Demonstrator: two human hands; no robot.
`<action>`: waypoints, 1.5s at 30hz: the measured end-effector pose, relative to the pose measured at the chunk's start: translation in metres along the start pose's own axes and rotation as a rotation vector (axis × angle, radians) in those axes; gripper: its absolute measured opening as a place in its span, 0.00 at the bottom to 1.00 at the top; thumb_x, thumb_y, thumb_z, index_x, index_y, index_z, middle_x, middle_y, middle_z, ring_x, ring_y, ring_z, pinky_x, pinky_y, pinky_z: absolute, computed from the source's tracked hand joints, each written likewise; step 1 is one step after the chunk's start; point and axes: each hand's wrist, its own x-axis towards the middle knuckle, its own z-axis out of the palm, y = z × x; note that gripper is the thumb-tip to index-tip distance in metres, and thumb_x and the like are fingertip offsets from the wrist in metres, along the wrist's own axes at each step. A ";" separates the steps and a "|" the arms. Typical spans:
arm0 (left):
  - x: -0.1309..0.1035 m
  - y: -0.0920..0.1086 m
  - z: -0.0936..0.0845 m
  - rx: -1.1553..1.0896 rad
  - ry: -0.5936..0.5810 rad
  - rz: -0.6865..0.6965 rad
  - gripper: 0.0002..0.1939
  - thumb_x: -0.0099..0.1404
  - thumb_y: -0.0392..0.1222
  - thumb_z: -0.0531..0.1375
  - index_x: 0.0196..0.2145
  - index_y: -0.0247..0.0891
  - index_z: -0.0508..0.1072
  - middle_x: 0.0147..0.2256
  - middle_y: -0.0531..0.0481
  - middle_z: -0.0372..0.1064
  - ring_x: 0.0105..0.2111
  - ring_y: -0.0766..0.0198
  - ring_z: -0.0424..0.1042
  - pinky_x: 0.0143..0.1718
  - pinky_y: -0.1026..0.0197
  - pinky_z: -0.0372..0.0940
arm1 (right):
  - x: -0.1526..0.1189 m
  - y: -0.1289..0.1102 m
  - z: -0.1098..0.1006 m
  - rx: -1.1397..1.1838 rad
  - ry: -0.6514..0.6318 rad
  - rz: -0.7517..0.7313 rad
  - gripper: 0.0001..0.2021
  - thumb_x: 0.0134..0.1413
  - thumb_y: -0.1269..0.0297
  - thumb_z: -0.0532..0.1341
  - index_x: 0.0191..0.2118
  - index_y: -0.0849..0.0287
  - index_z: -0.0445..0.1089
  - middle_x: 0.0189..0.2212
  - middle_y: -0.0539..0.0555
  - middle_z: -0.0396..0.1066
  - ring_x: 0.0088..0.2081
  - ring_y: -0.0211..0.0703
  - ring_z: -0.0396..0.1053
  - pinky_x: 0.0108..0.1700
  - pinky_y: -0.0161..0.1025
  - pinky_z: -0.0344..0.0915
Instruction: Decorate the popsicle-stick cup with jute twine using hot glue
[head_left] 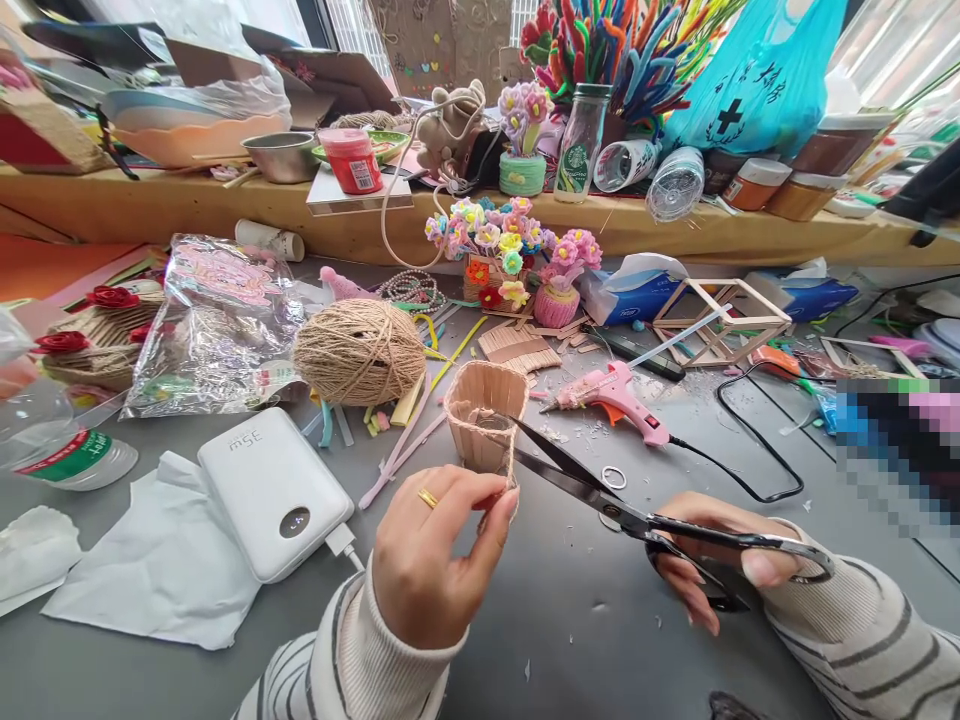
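Observation:
A small basket of wooden sticks [484, 405] with a twine-wrapped rim stands on the grey table. My left hand [442, 545] pinches a piece of twine [511, 470] that runs down from the basket's right rim. In my right hand [712, 550] is a pair of black scissors [600, 495], its fingers through the handles. The scissor blades are parted, and their tips reach the twine at the basket's edge. Behind and to the left of the basket sits a large ball of twine [360, 352].
A pink glue gun [611, 400] lies right of the basket, its cord curling rightward. A white power bank [275, 493] rests on the left, beside crumpled tissue [161, 560]. Craft sticks [519, 345], a stick frame [720, 322] and pipe-cleaner flowers [495, 235] stand farther back, below a crowded shelf [630, 235].

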 end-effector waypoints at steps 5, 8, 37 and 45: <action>-0.002 0.000 0.003 -0.013 -0.013 0.000 0.03 0.59 0.31 0.59 0.29 0.35 0.71 0.23 0.53 0.71 0.24 0.68 0.68 0.30 0.63 0.64 | 0.002 0.005 -0.009 0.037 0.044 -0.038 0.22 0.39 0.44 0.62 0.26 0.62 0.63 0.18 0.52 0.66 0.19 0.40 0.67 0.24 0.37 0.66; -0.003 0.000 0.003 -0.023 -0.019 -0.003 0.03 0.59 0.30 0.60 0.29 0.34 0.72 0.23 0.52 0.71 0.24 0.68 0.68 0.30 0.63 0.64 | 0.007 0.002 -0.012 0.108 0.018 -0.031 0.21 0.37 0.46 0.63 0.26 0.61 0.63 0.17 0.50 0.66 0.17 0.38 0.65 0.24 0.37 0.67; -0.001 0.003 0.000 -0.045 -0.012 -0.041 0.06 0.59 0.29 0.58 0.30 0.38 0.69 0.23 0.55 0.69 0.26 0.69 0.68 0.36 0.63 0.64 | 0.027 0.008 -0.014 0.275 -0.004 0.032 0.21 0.38 0.46 0.63 0.24 0.60 0.60 0.14 0.46 0.61 0.12 0.31 0.58 0.18 0.32 0.65; -0.001 0.003 -0.001 -0.034 0.008 -0.028 0.07 0.58 0.26 0.58 0.29 0.37 0.69 0.22 0.56 0.69 0.25 0.70 0.68 0.36 0.64 0.65 | 0.029 0.014 -0.021 0.257 -0.154 -0.098 0.18 0.47 0.50 0.61 0.26 0.63 0.63 0.12 0.46 0.61 0.11 0.30 0.56 0.16 0.30 0.63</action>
